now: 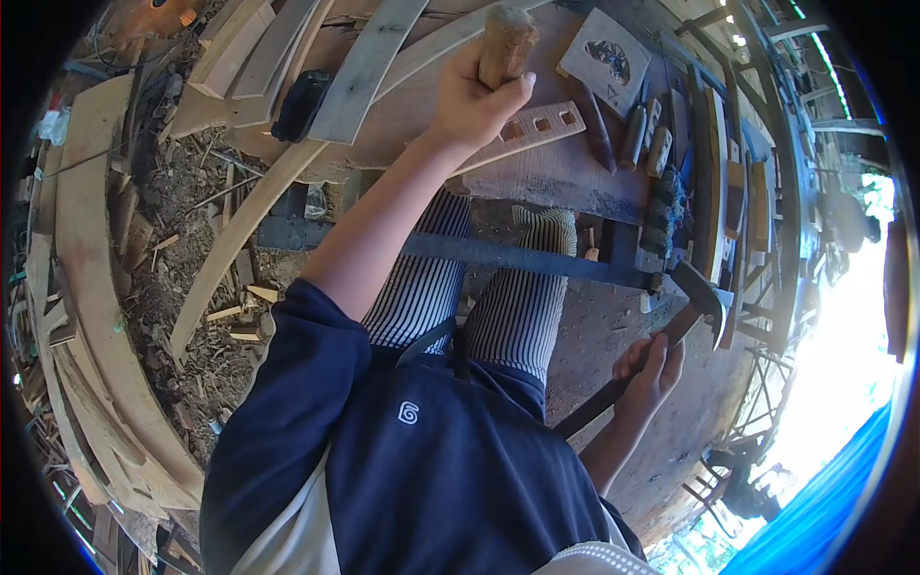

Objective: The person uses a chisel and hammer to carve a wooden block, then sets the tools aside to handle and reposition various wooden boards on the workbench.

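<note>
My left hand (471,101) is closed around a thick wooden handle (508,46) with a rough, worn top, raised over the workbench (393,129). The handle's lower end is hidden behind my fingers and wrist. Just below that hand lies a pale wooden strip (513,143) with several square holes cut in it. Out to the right, my right hand (654,372) grips a claw hammer (684,324) by its dark shaft, close under the metal head. The hammer's head and curved claw point up and away from me.
Several wooden-handled tools (633,138) lie at the bench's right, near a square board (586,65) with a dark patch. A long dark bar (517,257) crosses in front of my striped legs (522,316). Planks (101,240) and wood scraps cover the ground at left.
</note>
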Action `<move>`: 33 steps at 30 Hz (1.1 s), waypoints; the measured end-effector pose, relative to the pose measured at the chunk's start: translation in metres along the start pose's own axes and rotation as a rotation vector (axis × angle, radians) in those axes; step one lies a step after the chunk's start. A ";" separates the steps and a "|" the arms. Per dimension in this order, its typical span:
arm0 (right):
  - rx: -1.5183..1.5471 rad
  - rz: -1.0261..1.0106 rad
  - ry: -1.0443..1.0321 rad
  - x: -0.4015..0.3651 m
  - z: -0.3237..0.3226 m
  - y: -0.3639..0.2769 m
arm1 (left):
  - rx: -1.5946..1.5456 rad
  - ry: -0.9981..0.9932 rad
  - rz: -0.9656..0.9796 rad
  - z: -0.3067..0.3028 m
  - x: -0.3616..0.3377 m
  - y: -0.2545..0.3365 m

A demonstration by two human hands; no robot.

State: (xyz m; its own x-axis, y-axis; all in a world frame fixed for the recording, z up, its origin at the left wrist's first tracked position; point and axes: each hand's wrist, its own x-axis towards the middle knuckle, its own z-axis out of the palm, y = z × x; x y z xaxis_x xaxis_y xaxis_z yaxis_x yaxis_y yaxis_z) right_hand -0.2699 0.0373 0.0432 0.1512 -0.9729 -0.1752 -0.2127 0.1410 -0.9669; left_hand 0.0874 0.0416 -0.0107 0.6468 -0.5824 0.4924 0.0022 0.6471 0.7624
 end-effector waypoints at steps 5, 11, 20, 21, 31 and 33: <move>0.006 -0.040 -0.059 0.005 0.008 -0.003 | -0.026 0.044 0.004 -0.004 -0.005 -0.005; -0.012 -0.052 -0.148 0.007 0.023 -0.014 | 0.084 0.057 0.021 -0.008 -0.013 -0.019; -0.277 -0.558 -0.478 0.031 0.080 -0.152 | 0.186 0.051 0.011 -0.008 -0.008 -0.024; -0.302 -0.622 -0.482 0.030 0.094 -0.165 | 0.197 0.016 0.028 -0.006 -0.008 -0.023; -0.662 -0.739 -0.552 0.041 0.144 -0.206 | 0.320 -0.050 0.014 0.003 -0.003 -0.014; -0.790 -0.990 -0.365 0.049 0.147 -0.178 | 0.281 -0.056 -0.049 0.009 -0.002 -0.015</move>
State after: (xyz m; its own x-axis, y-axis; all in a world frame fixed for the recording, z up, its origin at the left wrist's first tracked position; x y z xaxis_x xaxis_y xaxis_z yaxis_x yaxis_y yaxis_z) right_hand -0.0827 -0.0085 0.1796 0.7914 -0.4793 0.3793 -0.3462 -0.8629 -0.3681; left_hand 0.0791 0.0289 -0.0191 0.6078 -0.6411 0.4685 -0.1836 0.4606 0.8684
